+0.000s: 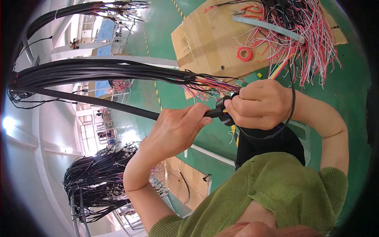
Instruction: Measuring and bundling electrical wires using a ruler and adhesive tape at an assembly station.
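Note:
My left hand (173, 128) is closed around a thick black cable (114, 104) that runs in from the far left. Between my hands, the cable's end (214, 113) meets a black round piece (227, 119), which looks like a roll of tape seen partly edge-on. Fingers of my right hand (260, 104) are curled tightly against that piece and partly hide it. Yellow, pink and white wires (281, 68) stick out beyond my right hand. A thin black lead (292, 103) loops past my right wrist.
Bundled black cables (110, 73) with coloured wire ends hang just beyond my hands. Cardboard (213, 39) on the far side carries red tape (244, 54), a pale ruler (268, 26), orange-handled pliers (252, 11) and loose wires (316, 47). More cable bundles (98, 173) hang at lower left.

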Motion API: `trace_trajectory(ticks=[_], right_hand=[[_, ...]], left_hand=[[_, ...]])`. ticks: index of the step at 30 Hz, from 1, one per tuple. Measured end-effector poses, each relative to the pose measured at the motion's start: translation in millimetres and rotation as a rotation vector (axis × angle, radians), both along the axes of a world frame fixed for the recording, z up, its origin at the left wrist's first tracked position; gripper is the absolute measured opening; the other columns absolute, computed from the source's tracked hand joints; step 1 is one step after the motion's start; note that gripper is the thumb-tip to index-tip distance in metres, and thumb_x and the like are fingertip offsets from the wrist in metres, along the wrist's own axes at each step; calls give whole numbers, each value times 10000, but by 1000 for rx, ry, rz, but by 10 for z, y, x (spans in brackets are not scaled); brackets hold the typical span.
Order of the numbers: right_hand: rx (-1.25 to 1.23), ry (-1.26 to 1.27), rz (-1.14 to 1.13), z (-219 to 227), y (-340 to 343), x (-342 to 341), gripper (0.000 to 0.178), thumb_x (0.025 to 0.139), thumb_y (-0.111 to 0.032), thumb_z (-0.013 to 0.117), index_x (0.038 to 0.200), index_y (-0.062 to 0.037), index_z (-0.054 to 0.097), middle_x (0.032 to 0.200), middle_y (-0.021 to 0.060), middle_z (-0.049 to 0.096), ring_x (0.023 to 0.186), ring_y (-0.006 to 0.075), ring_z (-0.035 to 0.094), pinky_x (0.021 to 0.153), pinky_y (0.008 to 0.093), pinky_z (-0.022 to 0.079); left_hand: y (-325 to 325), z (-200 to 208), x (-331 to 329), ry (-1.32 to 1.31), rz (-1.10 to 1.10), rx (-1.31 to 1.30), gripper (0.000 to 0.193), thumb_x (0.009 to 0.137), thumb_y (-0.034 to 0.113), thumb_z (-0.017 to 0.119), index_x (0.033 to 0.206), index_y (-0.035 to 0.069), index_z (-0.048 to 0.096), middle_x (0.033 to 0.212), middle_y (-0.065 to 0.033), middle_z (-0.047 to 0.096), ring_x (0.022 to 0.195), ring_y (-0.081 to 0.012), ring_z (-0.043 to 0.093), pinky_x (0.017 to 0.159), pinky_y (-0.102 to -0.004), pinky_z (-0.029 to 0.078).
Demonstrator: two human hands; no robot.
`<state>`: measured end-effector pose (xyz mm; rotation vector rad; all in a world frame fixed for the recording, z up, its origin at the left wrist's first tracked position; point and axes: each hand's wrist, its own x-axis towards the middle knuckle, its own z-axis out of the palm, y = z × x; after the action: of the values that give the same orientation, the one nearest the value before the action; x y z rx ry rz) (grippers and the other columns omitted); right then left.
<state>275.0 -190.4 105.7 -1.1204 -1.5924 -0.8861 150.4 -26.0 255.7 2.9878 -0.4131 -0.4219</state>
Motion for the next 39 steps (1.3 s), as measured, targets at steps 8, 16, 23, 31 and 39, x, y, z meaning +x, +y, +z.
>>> trace_trajectory(ticks=[8,16,23,31,39], right_hand=[[-160,49,133,30,-17,117,201,696,-72,687,868,11,627,771,52,535,609,162,567,482,289,468],[-78,70,7,-22,15,41,214,698,-75,706,876,9,623,758,53,526,611,178,576,494,287,478],[-386,230,107,60,-46,239,213,742,-105,696,929,-38,618,761,79,584,654,201,614,513,308,483],[-492,305,159,-5,-109,186,205,774,-150,679,930,-45,597,658,60,501,583,187,568,469,313,423],[-148,-99,-252,188,-57,170,204,704,-101,671,867,-3,599,680,-2,459,565,124,501,462,253,407]], left_hand=[[-44,-124,12,-126,-97,84,208,880,209,664,930,61,528,633,-67,504,516,-251,552,421,-365,402],[-108,-191,18,-256,-73,302,230,865,254,675,905,85,526,661,-36,467,529,-202,551,414,-340,404],[40,-129,114,-177,-94,183,255,864,264,661,825,88,482,702,-41,467,566,-211,551,439,-346,402],[39,-254,94,-346,-225,243,267,870,260,653,815,78,466,690,-37,459,573,-204,554,446,-340,406],[-58,-118,90,-117,67,-10,235,937,232,597,871,51,462,627,-95,552,512,-323,551,428,-415,401]])
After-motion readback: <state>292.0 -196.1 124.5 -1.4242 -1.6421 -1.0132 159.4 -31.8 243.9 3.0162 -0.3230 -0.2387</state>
